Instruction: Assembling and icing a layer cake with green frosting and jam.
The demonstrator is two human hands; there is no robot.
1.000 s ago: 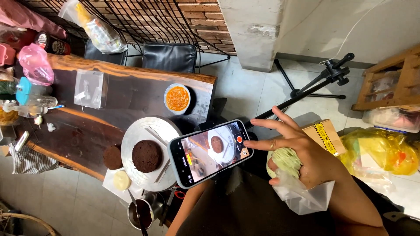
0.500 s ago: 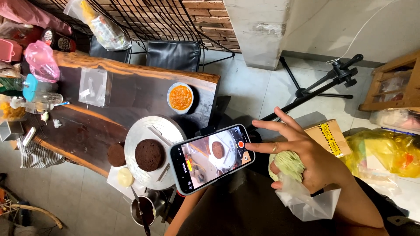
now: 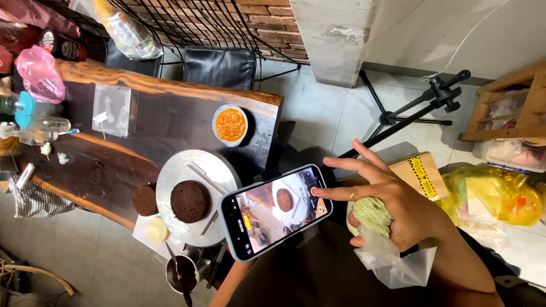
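The phone (image 3: 277,211) is being held face-up below the tabletop (image 3: 170,122), its long axis running from lower left to upper right, and its screen is showing the dark round cake (image 3: 190,200) that is sitting on the silver turntable (image 3: 170,170) just to the left. The right hand (image 3: 392,207) is lying to the right of the phone and is the nearer of the two to its upper end: its fingers are spreading wide, the forefinger is touching the red button at the screen's right edge, and the palm and lower fingers are pinning a pale green lump in a clear plastic bag (image 3: 392,261). The left hand is mostly hiding behind the phone; only its forearm is showing beneath, so it is probably closing around the phone's lower end. An orange-filled bowl (image 3: 230,125) is resting farther back, and a small pot (image 3: 185,272) is standing near the forearm.
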